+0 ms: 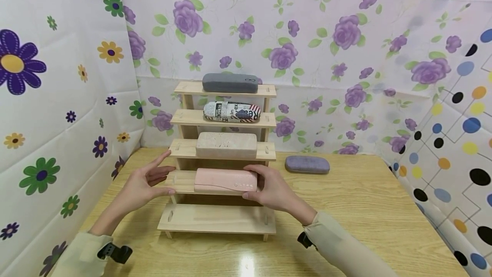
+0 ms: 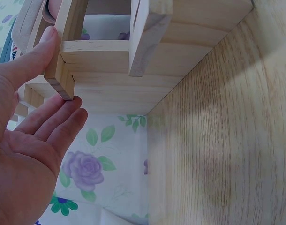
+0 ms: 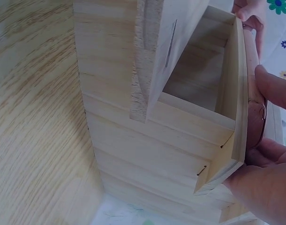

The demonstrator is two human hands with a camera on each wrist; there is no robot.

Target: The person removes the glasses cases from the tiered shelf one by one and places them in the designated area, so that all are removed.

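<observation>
A pink glasses case [image 1: 224, 180] lies on the second-lowest step of a tiered wooden display rack [image 1: 215, 218]. My right hand [image 1: 272, 186] grips the case's right end, thumb in front and fingers behind; the right wrist view shows this grip on the pink case [image 3: 253, 117] from the side. At the left end of the same step, my left hand [image 1: 144, 181] holds the board's edge between thumb and fingers. In the left wrist view the thumb presses the front of the wooden step [image 2: 63, 77], with fingertips at its other side.
Higher steps bear a cream glasses case [image 1: 226, 145], a newspaper-print case [image 1: 232, 112] and a dark grey case [image 1: 229, 83]. A purple-grey case [image 1: 307, 164] lies on the wooden table [image 1: 346, 221] right of the rack. Patterned cloth [image 1: 307, 54] hangs behind and at both sides.
</observation>
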